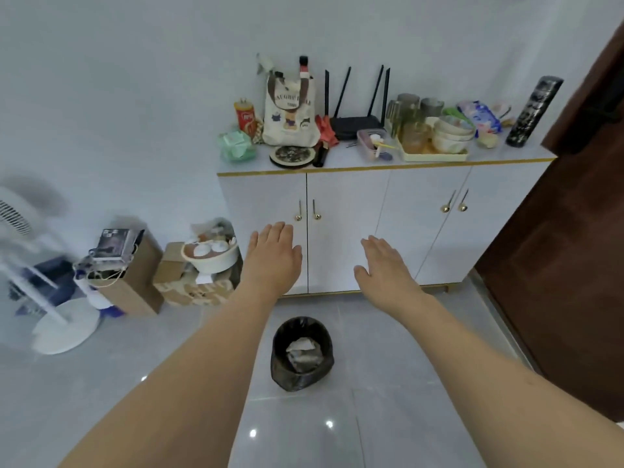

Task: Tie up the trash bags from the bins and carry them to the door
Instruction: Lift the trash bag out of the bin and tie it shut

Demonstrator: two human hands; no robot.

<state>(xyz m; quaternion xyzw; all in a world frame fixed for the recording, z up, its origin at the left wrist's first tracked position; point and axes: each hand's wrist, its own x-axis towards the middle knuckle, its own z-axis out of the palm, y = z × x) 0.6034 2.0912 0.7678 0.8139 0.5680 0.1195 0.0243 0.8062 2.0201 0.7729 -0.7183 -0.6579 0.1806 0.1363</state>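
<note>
A small bin lined with a black trash bag stands on the grey tiled floor, in front of the white cabinet. Crumpled pale paper lies inside the bag, whose mouth is open. My left hand and my right hand are stretched out above and beyond the bin, palms down, fingers straight, holding nothing. Neither hand touches the bag. A dark brown door fills the right side.
The white cabinet carries a tote bag, a router, bowls on a tray and jars. On the floor at the left stand cardboard boxes, a basin of dishes and a white fan.
</note>
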